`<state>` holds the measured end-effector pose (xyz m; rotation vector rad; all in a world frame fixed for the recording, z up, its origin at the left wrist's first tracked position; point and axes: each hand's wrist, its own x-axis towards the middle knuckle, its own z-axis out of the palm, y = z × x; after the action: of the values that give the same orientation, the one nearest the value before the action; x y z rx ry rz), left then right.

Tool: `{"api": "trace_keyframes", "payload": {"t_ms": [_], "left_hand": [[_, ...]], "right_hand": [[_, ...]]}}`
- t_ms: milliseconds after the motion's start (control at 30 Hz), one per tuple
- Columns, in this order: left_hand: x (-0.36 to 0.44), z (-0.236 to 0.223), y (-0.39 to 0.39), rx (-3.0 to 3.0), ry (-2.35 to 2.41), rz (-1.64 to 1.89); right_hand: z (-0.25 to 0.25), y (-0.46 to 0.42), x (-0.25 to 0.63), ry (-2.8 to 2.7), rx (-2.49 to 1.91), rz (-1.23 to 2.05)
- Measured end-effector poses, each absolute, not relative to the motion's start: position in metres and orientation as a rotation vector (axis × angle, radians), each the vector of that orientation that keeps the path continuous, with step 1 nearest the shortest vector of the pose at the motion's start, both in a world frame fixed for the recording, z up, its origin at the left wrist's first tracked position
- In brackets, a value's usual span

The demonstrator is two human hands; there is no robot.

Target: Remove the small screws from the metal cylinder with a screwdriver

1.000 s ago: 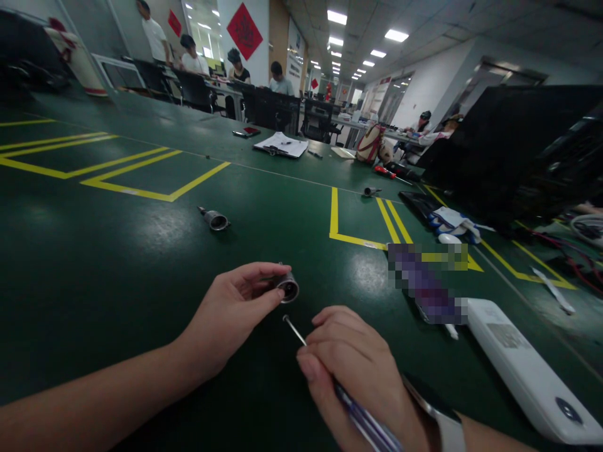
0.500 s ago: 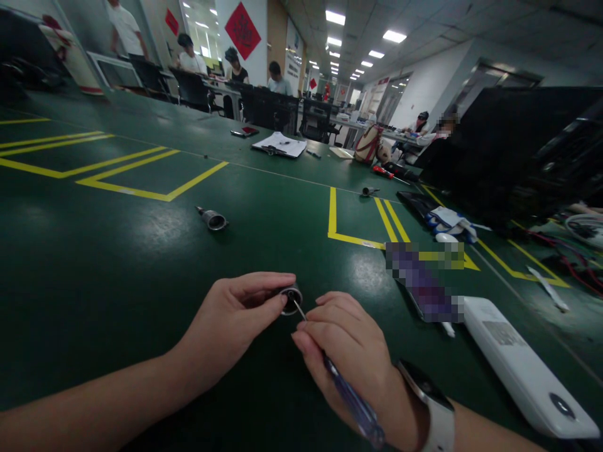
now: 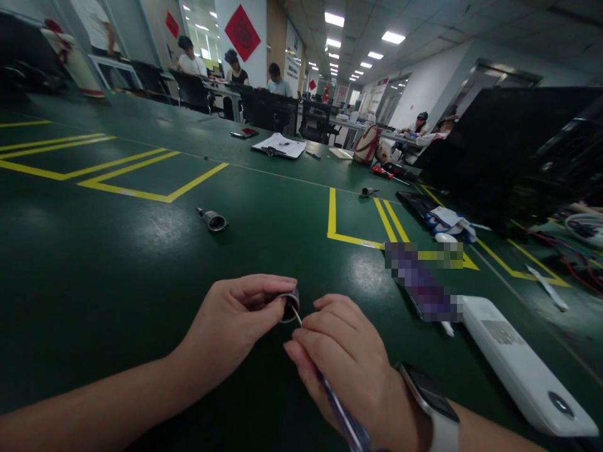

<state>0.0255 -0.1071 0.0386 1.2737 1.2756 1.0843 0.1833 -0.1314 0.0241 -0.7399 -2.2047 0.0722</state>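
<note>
My left hand (image 3: 235, 323) is closed round a small metal cylinder part (image 3: 289, 305), its open end facing right, just above the green table (image 3: 117, 263). My right hand (image 3: 342, 358) grips a thin screwdriver (image 3: 336, 405) with a bluish clear handle. Its metal shaft tip sits inside the open mouth of the cylinder. A watch is on my right wrist.
A second metal cylinder part (image 3: 213, 220) lies farther back on the left, a third (image 3: 369, 191) at the back right. A white flat device (image 3: 522, 367) lies at the right, gloves (image 3: 450, 221) beyond it, papers on a clipboard (image 3: 279, 145) far back. Several people sit at distant desks.
My right hand moved up and left, bringing the screwdriver tip from beside the cylinder into its open end. My left hand shifted slightly down with the part.
</note>
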Motion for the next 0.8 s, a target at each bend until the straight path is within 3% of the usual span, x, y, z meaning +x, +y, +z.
{"api": "trace_keyframes", "payload": {"t_ms": [300,567,800], "left_hand": [[0.024,0.034,-0.104,1.261,1.234,1.071],[0.018,0.029,-0.092,1.217,1.123,0.909],[0.009,0.028,-0.071,1.684,1.172,0.902]], "right_hand": [[0.024,-0.130,0.183,-2.149,-0.758,0.113],[0.038,-0.128,0.192,-1.972,-0.869,0.479],[0.044,-0.120,0.192,-1.624,-1.160,0.882]]}}
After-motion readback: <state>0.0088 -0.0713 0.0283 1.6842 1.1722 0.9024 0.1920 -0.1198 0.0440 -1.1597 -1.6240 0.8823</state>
